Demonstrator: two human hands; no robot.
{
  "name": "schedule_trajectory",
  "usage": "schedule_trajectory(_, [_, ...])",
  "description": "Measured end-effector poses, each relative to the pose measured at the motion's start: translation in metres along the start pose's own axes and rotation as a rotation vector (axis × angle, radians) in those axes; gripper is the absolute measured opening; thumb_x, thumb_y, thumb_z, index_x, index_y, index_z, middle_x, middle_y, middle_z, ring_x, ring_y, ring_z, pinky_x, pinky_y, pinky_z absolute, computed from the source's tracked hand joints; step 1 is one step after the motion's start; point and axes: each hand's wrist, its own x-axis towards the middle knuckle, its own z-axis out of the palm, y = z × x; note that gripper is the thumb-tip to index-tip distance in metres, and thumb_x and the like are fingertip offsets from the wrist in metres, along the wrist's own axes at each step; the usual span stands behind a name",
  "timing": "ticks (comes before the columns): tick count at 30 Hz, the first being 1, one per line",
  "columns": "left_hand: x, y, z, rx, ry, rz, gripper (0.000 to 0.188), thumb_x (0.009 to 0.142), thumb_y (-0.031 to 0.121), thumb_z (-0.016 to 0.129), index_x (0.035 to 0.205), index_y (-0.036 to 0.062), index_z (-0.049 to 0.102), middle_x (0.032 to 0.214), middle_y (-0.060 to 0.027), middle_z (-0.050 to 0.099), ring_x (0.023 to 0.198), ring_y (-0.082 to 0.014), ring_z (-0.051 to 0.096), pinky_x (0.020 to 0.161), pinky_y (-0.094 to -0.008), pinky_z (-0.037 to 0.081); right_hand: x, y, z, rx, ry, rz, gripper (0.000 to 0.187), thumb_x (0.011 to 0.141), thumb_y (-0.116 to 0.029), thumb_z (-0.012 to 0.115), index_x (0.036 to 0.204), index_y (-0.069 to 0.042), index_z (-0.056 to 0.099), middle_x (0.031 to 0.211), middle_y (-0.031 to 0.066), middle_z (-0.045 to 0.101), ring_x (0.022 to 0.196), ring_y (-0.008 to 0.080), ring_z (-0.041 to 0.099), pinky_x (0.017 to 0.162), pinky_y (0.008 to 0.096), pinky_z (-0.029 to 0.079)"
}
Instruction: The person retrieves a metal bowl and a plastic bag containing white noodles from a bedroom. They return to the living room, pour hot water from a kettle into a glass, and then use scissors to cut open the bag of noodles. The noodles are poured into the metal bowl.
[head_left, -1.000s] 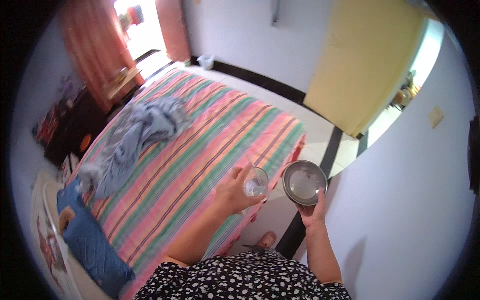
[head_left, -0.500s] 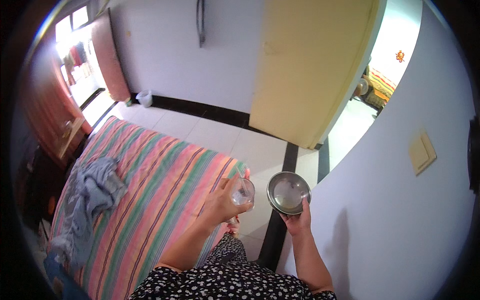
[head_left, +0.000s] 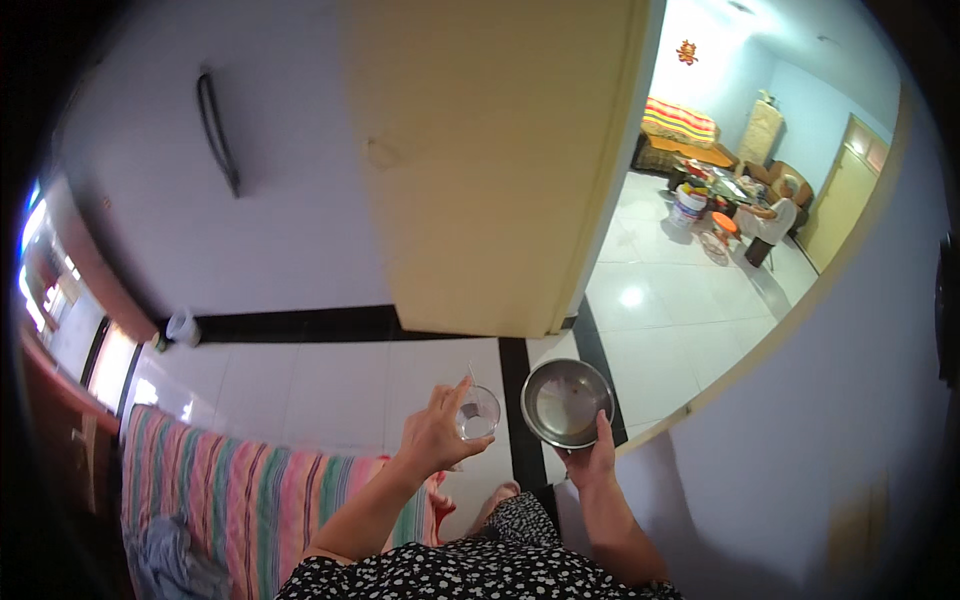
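My left hand (head_left: pixel 433 432) is closed round a clear drinking glass (head_left: pixel 479 413), held tilted so its round mouth faces up toward me. A thin clear stick or straw (head_left: pixel 472 374) stands out past the glass's rim; its exact kind I cannot make out. In my right hand (head_left: pixel 592 462) is a shiny steel bowl (head_left: pixel 567 404), gripped at its near right rim with the thumb over the edge. The bowl looks nearly bare inside, with light reflecting off its bottom. Glass and bowl are side by side, a small gap apart.
A pale yellow door (head_left: pixel 490 170) stands open ahead. Through the doorway lies a tiled room with a sofa (head_left: pixel 680 150), an orange stool (head_left: pixel 725 223), a white bucket (head_left: pixel 689 204) and a seated person (head_left: pixel 775 215). A striped bed (head_left: pixel 270 500) is at left, a wall (head_left: pixel 740 480) at right.
I have turned and stepped toward the doorway, so the bed has slid lower and left and the far room has come into view. Both hands keep the glass and bowl.
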Motion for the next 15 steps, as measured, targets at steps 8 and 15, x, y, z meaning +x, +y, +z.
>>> schedule_trajectory(8, [0.221, 0.005, 0.057, 0.013, -0.185, 0.135, 0.094, 0.063, 0.051, 0.075, 0.138, 0.009, 0.039, 0.122, -0.0109, 0.049, 0.102, -0.0265, 0.059, 0.08, -0.0388, 0.052, 0.17, -0.06, -0.013, 0.201, 0.122, -0.174, 0.052, 0.094, -0.049, 0.04, 0.135, -0.017, 0.041, 0.133, 0.0054, 0.049, 0.12, 0.0254, 0.049, 0.095, 0.0469, 0.042])
schedule_trajectory(15, [0.394, 0.036, 0.135, -0.047, -0.259, 0.51, 0.089, 0.063, 0.051, 0.075, 0.137, 0.0129, 0.042, 0.118, -0.0088, 0.051, 0.095, -0.0259, 0.062, 0.074, -0.038, 0.053, 0.251, -0.126, -0.031, 0.401, 0.313, -0.416, 0.052, 0.093, -0.05, 0.043, 0.134, -0.017, 0.041, 0.132, 0.0056, 0.05, 0.118, 0.0249, 0.05, 0.096, 0.0438, 0.043])
